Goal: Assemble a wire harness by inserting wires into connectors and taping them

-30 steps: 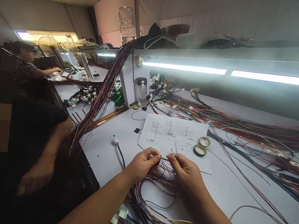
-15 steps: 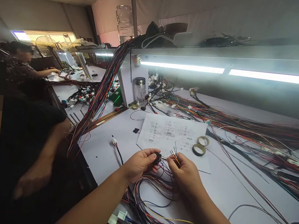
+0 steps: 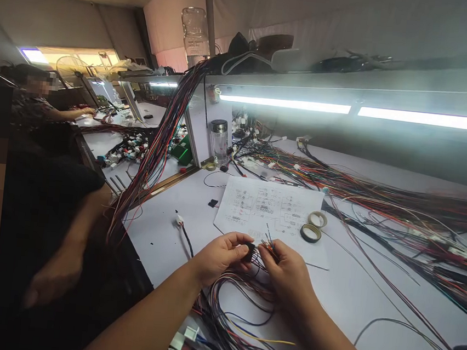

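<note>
My left hand [image 3: 222, 257] grips a black connector housing [image 3: 250, 252] between thumb and fingers. Close by on its right, my right hand [image 3: 286, 265] pinches a small bunch of wires [image 3: 268, 243] whose thin ends stick up past the fingertips. Whether a wire end sits inside the housing is too small to tell. Several wires run between the two hands. Below them a looped wire bundle [image 3: 224, 311] lies on the white table, with white connectors [image 3: 190, 333] near its lower left. Behind the hands lies a paper sheet with a printed wiring diagram [image 3: 270, 203].
Two tape rolls [image 3: 310, 233] rest on the sheet's right edge. A long heap of wires [image 3: 364, 190] fills the back right. A glass bottle [image 3: 219, 143] stands by the shelf post, and wires [image 3: 157, 151] hang at its left. Another person's arm [image 3: 69, 253] is at left.
My right hand has moved slightly left, closer to the black connector housing. The housing is turned a little in my left hand, and the wire ends have shifted left.
</note>
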The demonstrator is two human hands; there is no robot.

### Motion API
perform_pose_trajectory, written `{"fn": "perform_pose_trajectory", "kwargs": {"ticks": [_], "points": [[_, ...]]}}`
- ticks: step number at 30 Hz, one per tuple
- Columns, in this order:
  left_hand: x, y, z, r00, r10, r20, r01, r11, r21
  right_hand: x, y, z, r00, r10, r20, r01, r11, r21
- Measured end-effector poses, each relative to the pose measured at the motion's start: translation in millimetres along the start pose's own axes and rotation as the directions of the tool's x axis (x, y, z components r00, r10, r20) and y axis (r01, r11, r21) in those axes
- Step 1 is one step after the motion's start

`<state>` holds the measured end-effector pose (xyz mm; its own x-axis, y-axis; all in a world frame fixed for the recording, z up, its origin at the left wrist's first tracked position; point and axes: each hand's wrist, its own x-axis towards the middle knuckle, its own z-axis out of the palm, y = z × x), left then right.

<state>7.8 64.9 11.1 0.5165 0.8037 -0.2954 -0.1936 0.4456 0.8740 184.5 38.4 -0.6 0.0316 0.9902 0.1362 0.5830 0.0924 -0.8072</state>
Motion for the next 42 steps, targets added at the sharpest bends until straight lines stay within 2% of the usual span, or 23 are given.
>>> {"fn": "perform_pose_trajectory", "kwargs": {"ticks": [3,9,14,17,20,22,24,26,28,31,35,37,42], "points": [[-1,0,1.4,1.000,0.006,0.004,-0.006,1.000,0.006,0,0,0,0.999,0.035,0.032,-0.038,0.995,0.097],[-1,-1,4.0,1.000,0.028,0.003,-0.028,0.999,0.043,0,3,1,0.998,0.030,0.050,-0.031,0.999,0.023],[-1,1,5.6,1.000,0.017,-0.018,-0.015,0.998,0.064,2,4,0,0.993,0.056,0.105,-0.072,0.985,0.156],[0,1,4.6,0.999,0.020,-0.039,-0.019,0.999,0.032,3,3,-1,0.991,0.067,0.113,-0.086,0.982,0.167],[3,-1,2.5,0.993,0.026,-0.118,-0.023,0.999,0.029,4,4,-3,0.999,-0.004,0.054,-0.005,0.988,0.156],[6,-3,1.4,0.985,0.027,-0.173,-0.014,0.997,0.073,5,5,-6,0.994,-0.098,-0.052,0.103,0.988,0.111],[8,-4,1.1,0.977,0.026,-0.210,0.001,0.992,0.125,4,4,-9,0.965,-0.216,-0.152,0.224,0.974,0.037],[9,-5,1.5,0.972,0.026,-0.234,0.011,0.988,0.154,3,3,-11,0.943,-0.296,-0.155,0.300,0.954,0.004],[10,-5,2.1,0.970,0.028,-0.242,0.013,0.986,0.165,1,0,-12,0.961,-0.266,-0.070,0.269,0.962,0.041],[10,-4,2.2,0.970,0.033,-0.240,0.009,0.986,0.168,1,0,-12,0.991,-0.097,0.091,0.084,0.987,0.135],[9,-5,0.7,0.972,0.019,-0.235,0.020,0.987,0.159,4,5,-11,0.977,0.069,0.201,-0.135,0.933,0.333],[9,-6,0.4,0.976,0.019,-0.218,0.017,0.987,0.161,5,6,-11,0.975,0.072,0.208,-0.142,0.928,0.344],[5,-4,3.1,0.986,0.066,-0.154,-0.042,0.987,0.154,4,0,-9,0.983,-0.008,0.181,-0.022,0.986,0.163]]}}
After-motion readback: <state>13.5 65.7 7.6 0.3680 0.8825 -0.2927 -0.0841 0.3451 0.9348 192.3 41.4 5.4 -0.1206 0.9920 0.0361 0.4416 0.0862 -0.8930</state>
